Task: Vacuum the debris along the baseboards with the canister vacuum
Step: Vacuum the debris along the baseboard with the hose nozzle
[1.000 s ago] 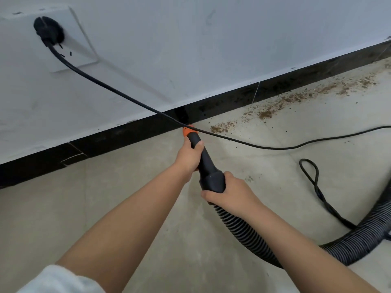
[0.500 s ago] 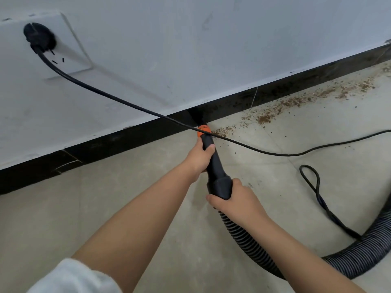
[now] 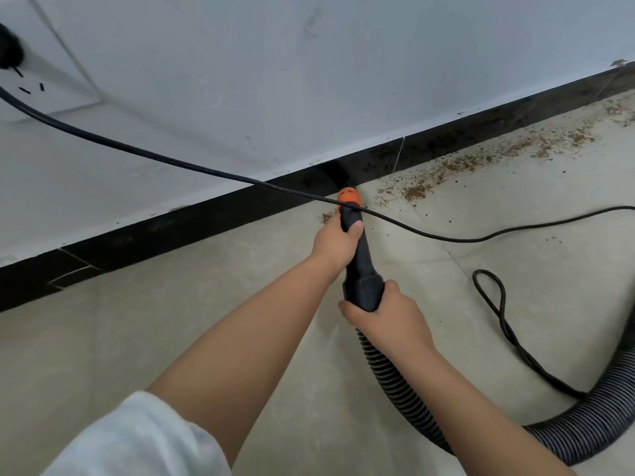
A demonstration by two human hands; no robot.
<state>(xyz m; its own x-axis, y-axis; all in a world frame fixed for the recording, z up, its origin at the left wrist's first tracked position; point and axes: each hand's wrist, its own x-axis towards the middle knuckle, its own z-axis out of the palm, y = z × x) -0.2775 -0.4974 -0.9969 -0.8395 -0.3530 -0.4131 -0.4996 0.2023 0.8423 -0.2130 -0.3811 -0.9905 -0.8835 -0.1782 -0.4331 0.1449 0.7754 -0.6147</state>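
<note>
Pale grey wall (image 3: 343, 63) above beige tiled floor (image 3: 171, 338).

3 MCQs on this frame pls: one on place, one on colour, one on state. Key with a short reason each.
1. Where does the remaining debris lie, as seen in the head view?
A. left of the nozzle tip
B. right of the nozzle tip, along the baseboard
C. on the wall

2. What colour is the nozzle tip?
A. orange
B. green
C. white

3. How is the nozzle held?
A. left hand only
B. right hand only
C. both hands

Key:
1 B: the brown specks run rightward along the black baseboard.
2 A: the tip at the baseboard is orange.
3 C: the left hand grips near the tip, and the right hand grips where the hose joins.
</note>
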